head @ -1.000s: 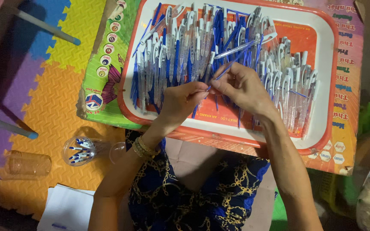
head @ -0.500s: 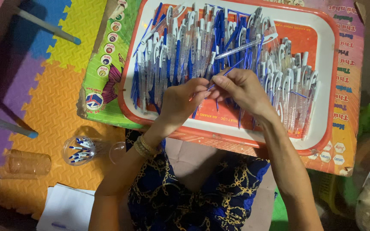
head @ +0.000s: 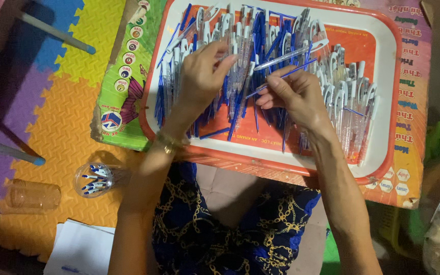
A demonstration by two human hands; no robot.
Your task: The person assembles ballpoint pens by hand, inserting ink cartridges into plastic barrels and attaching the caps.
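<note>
Pens and pen parts are lying heaped across the white and orange tray point(head: 388, 102), and the person is sitting over it, working with both hands. Right hand point(head: 294, 94) is pinching a thin blue refill point(head: 301, 69) between thumb and fingertips, the fingers closed tight on it, while a clear pen barrel point(head: 291, 55) is lying just above those fingers; I cannot tell whether it is being gripped too. Left hand point(head: 199, 76) is reaching into the pile of pens point(head: 250, 35), fingers spread a little and curling over the loose pieces, clamped on nothing that I can make out.

It looks like the picking stage of assembling a pen: one part is in hand, another is being sought. Getting the refill into a barrel would seem to call for a free barrel and a steady line-up of the two ends.

Off the tray, a clear cup with blue caps point(head: 95, 179) is standing on the foam mat point(head: 62, 127), an empty clear cup point(head: 24, 196) is lying near it, and the tangled pile itself is crowding the fingers.
</note>
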